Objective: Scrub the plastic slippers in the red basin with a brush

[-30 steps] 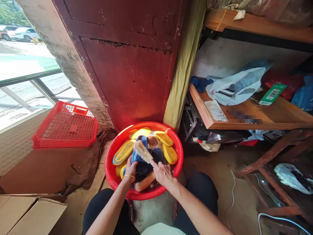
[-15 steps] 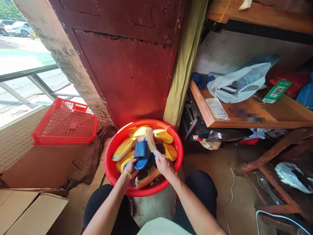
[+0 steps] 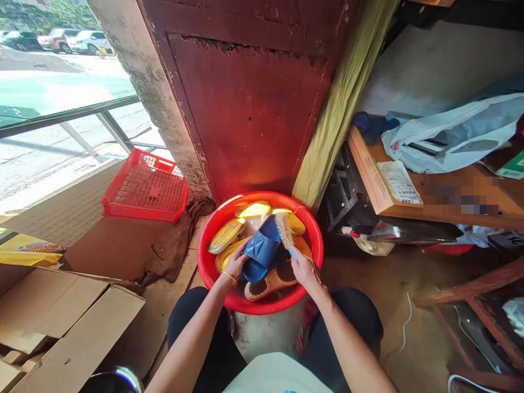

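Observation:
Over a red basin (image 3: 203, 262) between my knees, my left hand (image 3: 234, 264) grips a blue slide sandal (image 3: 264, 246) by its near left side, strap facing up. My right hand (image 3: 306, 271) is closed round the pale handle of a scrub brush (image 3: 284, 230), its bristles against or very near the sandal's right edge. Yellow slippers (image 3: 227, 236) lie soles up around the basin, in what looks like water. A brown shoe (image 3: 262, 287) with a dark inside rests at the near side, partly under the blue sandal.
A red plastic crate (image 3: 145, 188) sits on cardboard to the left, above a brown cloth (image 3: 172, 251). Cardboard boxes (image 3: 73, 327) are at lower left. A dark red door (image 3: 254, 120) stands behind the basin. A wooden shelf (image 3: 364, 169) with plastic bags is at right.
The view has turned left. The blue sandal is now tilted, its far end to the upper right, showing more of its strap. The brush has shifted from above the strap to the sandal's right edge.

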